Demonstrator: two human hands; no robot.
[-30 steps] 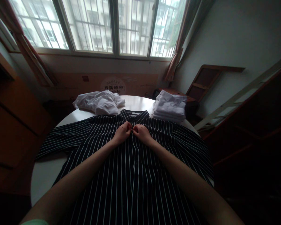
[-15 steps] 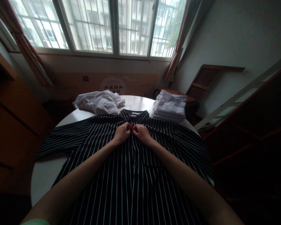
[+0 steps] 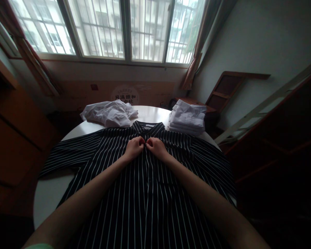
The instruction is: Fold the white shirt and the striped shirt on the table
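Note:
A dark shirt with thin white stripes [image 3: 134, 193] lies spread flat, front up, across a round white table [image 3: 48, 193], its collar pointing away from me. My left hand [image 3: 134, 148] and my right hand [image 3: 157, 148] meet at the shirt's front placket just below the collar. Both pinch the fabric there with curled fingers, fingertips almost touching. What sits between the fingertips is too small and dark to make out.
A crumpled white garment [image 3: 109, 114] lies at the table's far left. A stack of folded white garments [image 3: 188, 119] stands at the far right. Windows with bars fill the back wall. Wooden furniture flanks both sides, dark on the right.
Both hands stay at the same spot on the placket; only a very slight shift of the fingers shows.

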